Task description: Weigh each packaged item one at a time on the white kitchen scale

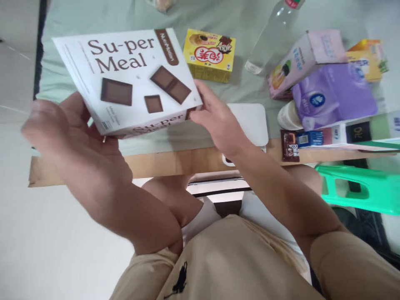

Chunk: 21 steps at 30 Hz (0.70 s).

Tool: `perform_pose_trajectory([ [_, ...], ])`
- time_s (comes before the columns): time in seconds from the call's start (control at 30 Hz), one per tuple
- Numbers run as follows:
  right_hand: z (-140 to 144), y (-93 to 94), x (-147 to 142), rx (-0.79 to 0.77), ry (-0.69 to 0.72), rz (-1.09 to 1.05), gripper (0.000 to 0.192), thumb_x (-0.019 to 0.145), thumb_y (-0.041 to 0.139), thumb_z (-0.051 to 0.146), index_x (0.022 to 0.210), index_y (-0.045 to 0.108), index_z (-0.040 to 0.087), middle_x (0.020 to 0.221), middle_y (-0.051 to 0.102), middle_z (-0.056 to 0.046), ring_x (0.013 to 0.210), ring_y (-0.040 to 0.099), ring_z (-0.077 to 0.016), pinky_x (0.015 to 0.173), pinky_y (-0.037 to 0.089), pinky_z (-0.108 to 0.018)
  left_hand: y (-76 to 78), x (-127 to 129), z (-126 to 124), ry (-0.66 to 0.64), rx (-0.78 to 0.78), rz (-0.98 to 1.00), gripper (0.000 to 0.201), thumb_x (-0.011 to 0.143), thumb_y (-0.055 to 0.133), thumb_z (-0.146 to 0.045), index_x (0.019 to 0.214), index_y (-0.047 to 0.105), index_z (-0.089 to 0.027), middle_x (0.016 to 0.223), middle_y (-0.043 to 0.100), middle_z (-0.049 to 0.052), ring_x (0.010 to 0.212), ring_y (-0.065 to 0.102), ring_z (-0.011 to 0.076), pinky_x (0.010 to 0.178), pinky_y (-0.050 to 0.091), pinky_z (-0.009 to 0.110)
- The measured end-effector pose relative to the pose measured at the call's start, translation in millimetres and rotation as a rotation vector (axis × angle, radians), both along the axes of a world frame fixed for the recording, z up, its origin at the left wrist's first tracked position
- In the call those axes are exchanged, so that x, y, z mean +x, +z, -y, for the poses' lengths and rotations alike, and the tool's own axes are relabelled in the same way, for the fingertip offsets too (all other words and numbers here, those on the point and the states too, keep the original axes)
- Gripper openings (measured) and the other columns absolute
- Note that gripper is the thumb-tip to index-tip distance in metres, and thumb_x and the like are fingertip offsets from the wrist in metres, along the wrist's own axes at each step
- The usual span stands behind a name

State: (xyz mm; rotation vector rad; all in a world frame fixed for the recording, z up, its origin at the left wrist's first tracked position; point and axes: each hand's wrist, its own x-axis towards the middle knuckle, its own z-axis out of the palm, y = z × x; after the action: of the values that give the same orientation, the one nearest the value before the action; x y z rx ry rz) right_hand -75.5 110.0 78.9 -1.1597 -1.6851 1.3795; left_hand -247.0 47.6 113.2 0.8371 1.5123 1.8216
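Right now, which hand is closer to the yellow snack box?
The right hand. It grips the white box at its right corner, just below the yellow snack box. The left hand holds the far left side.

A wooden-edged table (pixel 175 162) under a pale green cloth (pixel 93 16) carries a yellow snack box (pixel 210 56), a clear bottle (pixel 271 35), a pink carton (pixel 304 58), a purple tissue pack (pixel 336 93) and a white tray (pixel 250 123).
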Motion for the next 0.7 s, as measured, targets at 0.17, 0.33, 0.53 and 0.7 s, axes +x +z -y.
perform_pose_trajectory([
  [0.17,45.0,7.2,84.6,0.129,-0.209,-0.149,0.057,0.091,0.057,0.046,0.147,0.052,0.04,0.158,0.058,0.007,0.155,0.052,-0.024,0.133,0.048,-0.046,4.4,30.1,14.8,-0.342,-0.057,-0.014,0.034,0.092,0.068,-0.049,0.112,0.081,-0.025,0.128,0.077,0.004,0.102,0.071,0.0233,0.085,0.062,0.036],
  [0.33,69.6,-12.1,143.9,0.127,-0.417,-0.057,0.058,0.093,0.056,0.064,0.148,0.055,0.043,0.156,0.06,0.003,0.159,0.049,-0.0315,0.126,0.053,-0.058,-5.3,56.6,8.2,-0.725,-0.108,-0.141,0.056,0.09,0.074,-0.068,0.13,0.079,-0.029,0.135,0.074,0.009,0.132,0.069,0.0345,0.108,0.064,0.049],
  [0.53,73.6,-40.9,169.7,0.036,-0.517,-0.206,0.059,0.088,0.062,0.051,0.146,0.058,0.044,0.156,0.061,0.006,0.156,0.053,-0.0285,0.135,0.045,-0.059,-14.4,78.4,-3.2,-0.846,-0.154,-0.127,0.049,0.085,0.079,-0.068,0.117,0.078,-0.032,0.132,0.072,0.01,0.137,0.067,0.0379,0.104,0.068,0.053],
  [0.7,77.1,-45.8,171.4,-0.018,-0.557,-0.265,0.056,0.087,0.065,0.053,0.142,0.063,0.046,0.157,0.061,0.009,0.157,0.052,-0.0259,0.138,0.044,-0.052,-24.7,79.4,-7.0,-0.817,-0.224,-0.181,0.062,0.083,0.078,-0.074,0.122,0.076,-0.026,0.131,0.072,0.012,0.137,0.067,0.0372,0.107,0.066,0.053],
])
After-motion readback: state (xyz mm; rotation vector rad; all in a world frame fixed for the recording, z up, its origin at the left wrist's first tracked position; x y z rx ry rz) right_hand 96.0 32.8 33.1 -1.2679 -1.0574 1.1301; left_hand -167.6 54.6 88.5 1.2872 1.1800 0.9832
